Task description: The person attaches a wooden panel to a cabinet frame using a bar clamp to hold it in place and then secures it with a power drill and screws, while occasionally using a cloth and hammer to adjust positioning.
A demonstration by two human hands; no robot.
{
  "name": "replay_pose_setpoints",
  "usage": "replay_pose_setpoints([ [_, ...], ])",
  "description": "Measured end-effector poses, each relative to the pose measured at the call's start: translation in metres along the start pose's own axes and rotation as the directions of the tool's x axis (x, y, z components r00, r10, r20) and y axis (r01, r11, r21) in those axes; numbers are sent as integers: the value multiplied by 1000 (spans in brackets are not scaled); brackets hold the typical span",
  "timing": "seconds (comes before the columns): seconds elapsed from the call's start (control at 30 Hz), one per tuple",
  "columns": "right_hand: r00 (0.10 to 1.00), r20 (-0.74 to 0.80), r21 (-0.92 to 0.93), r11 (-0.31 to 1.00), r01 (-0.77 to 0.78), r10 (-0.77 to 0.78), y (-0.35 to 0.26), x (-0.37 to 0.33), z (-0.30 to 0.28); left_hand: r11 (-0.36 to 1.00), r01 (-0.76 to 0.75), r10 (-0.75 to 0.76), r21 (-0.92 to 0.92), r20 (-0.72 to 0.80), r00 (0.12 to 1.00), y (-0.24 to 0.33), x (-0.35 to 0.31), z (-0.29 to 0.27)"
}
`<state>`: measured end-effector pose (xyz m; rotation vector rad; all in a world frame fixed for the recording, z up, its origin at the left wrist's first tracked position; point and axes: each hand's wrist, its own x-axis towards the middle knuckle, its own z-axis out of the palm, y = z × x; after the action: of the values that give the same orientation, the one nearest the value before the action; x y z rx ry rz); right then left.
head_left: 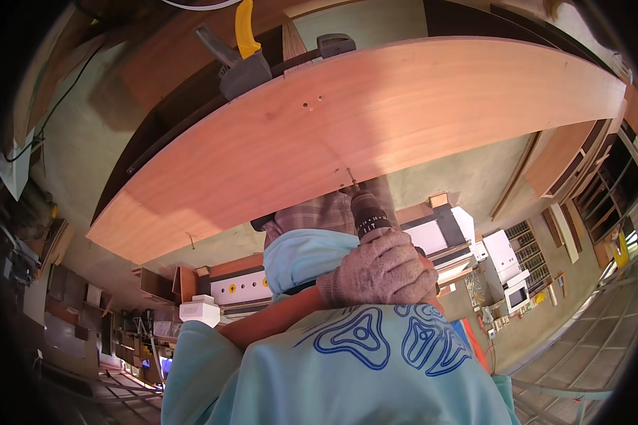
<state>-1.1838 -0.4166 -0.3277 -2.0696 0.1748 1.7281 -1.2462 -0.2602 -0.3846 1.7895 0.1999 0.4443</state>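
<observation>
My left hand (379,268), in a greyish knit glove, is closed around the rear of a black power drill (370,212). The drill points away from me, its bit end meeting a screw (350,175) at the near edge of a long reddish wooden panel (404,92). Behind the left hand, my right hand is almost wholly covered; only a bit of bare right forearm (438,304) shows, so its fingers cannot be made out. A grey clamp with a yellow handle (245,32) grips the panel's far edge.
A second grey clamp jaw (335,45) sits on the far edge. Small dark holes (305,105) mark the panel, and a thin fastener (192,241) sticks out near its left end. Wooden boards (563,159) lie at the right; a white appliance (507,265) stands farther off.
</observation>
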Motion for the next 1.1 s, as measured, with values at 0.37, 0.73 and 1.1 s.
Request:
replay_pose_setpoints([
  [0.37, 996, 55, -149, 986, 81, -74, 1, 13, -9, 993, 116, -111, -7, 218, 970, 2, -31, 10],
  [0.73, 994, 105, -331, 941, 70, -36, -4, 32, -2, 999, 40, -33, -20, 289, 957, -26, -74, 53],
  [1.1, 960, -25, -392, 886, 248, -280, 17, 49, 10, 1000, -7, 6, -8, -124, 992, -37, -45, 20],
])
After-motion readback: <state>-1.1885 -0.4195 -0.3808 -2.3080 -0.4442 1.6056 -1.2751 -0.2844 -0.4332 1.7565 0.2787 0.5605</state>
